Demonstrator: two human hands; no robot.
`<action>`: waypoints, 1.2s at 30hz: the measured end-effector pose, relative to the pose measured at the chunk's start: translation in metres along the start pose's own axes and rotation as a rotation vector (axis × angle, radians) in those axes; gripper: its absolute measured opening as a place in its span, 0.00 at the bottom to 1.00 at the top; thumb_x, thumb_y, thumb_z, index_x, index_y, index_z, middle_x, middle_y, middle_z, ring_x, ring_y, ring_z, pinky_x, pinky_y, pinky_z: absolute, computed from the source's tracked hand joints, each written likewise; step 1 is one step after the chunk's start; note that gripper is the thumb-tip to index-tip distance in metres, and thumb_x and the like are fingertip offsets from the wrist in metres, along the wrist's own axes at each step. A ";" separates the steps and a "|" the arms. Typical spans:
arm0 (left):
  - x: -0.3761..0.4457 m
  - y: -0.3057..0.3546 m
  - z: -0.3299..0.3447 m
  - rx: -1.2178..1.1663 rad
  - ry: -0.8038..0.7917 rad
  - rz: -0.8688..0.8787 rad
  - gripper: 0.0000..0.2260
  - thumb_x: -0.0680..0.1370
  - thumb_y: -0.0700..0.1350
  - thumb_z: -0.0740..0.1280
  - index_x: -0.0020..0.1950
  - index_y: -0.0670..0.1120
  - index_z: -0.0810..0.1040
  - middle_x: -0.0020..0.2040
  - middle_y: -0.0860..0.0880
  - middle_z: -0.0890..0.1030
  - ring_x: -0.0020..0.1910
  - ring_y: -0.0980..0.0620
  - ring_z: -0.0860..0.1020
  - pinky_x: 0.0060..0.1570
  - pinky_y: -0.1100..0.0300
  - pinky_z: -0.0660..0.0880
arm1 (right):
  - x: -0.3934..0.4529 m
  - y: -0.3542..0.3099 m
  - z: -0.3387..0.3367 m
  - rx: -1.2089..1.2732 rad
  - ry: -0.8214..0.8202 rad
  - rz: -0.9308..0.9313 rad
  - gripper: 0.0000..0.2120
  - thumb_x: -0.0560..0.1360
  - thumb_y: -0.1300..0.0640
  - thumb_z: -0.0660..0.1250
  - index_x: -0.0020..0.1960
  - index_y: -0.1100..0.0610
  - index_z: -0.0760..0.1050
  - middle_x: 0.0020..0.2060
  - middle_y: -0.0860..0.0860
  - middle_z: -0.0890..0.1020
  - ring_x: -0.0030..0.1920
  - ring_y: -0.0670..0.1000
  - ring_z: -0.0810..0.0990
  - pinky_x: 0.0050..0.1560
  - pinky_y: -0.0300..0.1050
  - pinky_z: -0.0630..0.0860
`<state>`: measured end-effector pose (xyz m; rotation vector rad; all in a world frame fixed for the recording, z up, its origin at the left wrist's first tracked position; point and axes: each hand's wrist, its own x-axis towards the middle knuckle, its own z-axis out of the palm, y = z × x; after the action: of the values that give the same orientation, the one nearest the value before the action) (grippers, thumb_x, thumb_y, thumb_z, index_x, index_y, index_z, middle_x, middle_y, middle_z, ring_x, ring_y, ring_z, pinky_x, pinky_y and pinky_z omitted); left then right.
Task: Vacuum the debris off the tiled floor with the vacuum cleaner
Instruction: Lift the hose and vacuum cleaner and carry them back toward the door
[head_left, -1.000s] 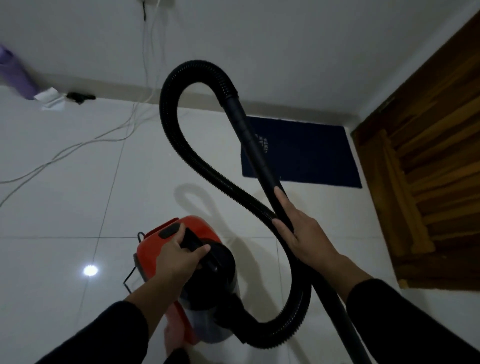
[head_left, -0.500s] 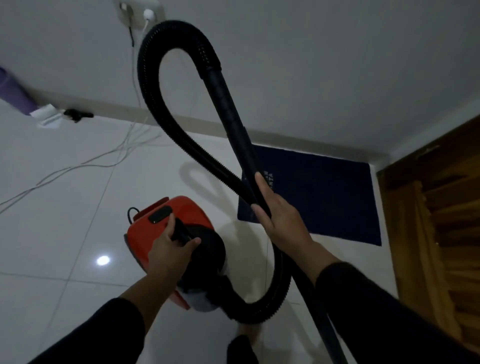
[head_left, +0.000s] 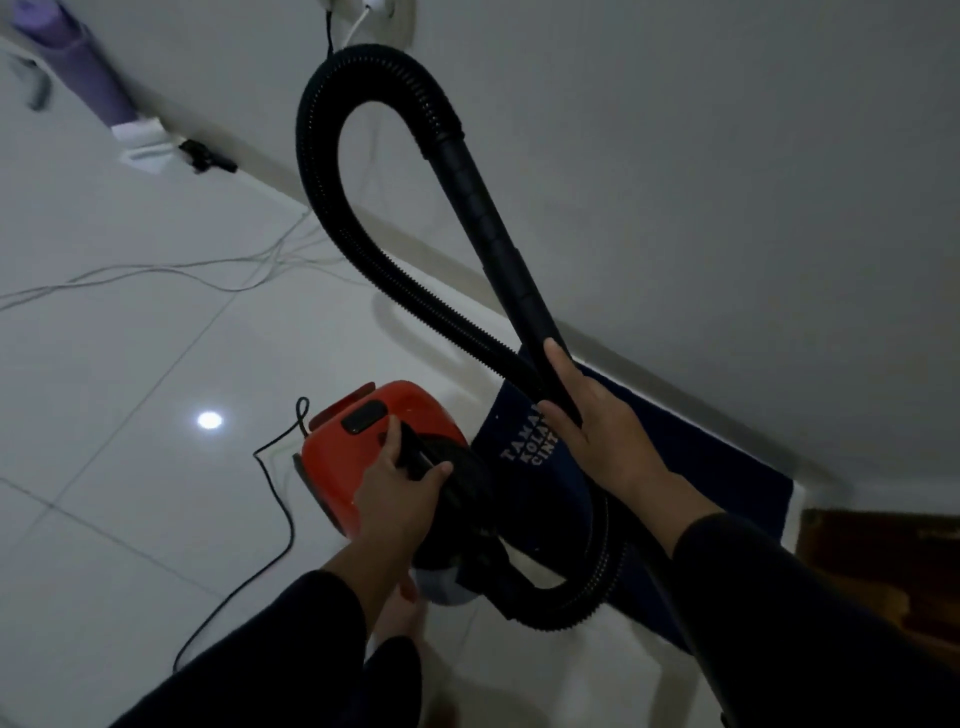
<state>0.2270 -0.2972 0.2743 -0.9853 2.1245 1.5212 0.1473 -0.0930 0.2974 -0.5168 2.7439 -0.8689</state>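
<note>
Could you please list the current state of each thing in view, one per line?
Left hand: closed on the vacuum's handle.
Right hand: gripping the wand.
Vacuum cleaner: held by its handle.
Hose: looped upward.
Wand: held tilted.
Blue mat: flat by the wall.

Single head-worn wide-angle view, tilted, looking forward and down, close over both arms, onto the tiled floor, wall beyond
</note>
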 end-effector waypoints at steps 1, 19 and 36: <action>0.006 0.004 0.012 -0.028 0.014 -0.009 0.37 0.74 0.47 0.70 0.77 0.56 0.53 0.65 0.45 0.77 0.62 0.44 0.76 0.62 0.54 0.72 | 0.011 0.013 0.000 0.000 -0.011 -0.015 0.36 0.79 0.49 0.59 0.69 0.23 0.37 0.51 0.59 0.78 0.47 0.58 0.79 0.50 0.57 0.79; 0.139 -0.012 0.232 -0.447 0.204 -0.083 0.37 0.74 0.38 0.70 0.76 0.57 0.55 0.69 0.49 0.73 0.63 0.56 0.72 0.60 0.64 0.68 | 0.139 0.245 0.063 -0.069 -0.221 -0.274 0.28 0.78 0.39 0.53 0.73 0.29 0.44 0.61 0.63 0.75 0.56 0.64 0.77 0.56 0.60 0.77; 0.148 -0.053 0.259 -0.414 0.212 -0.148 0.36 0.75 0.40 0.69 0.75 0.60 0.54 0.66 0.52 0.76 0.63 0.53 0.75 0.64 0.55 0.72 | 0.124 0.321 0.093 -0.201 -0.379 -0.179 0.41 0.79 0.63 0.62 0.71 0.30 0.40 0.62 0.60 0.71 0.55 0.61 0.75 0.55 0.41 0.72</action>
<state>0.1324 -0.1168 0.0501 -1.4669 1.8485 1.8945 -0.0221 0.0558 0.0216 -0.8768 2.4699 -0.4689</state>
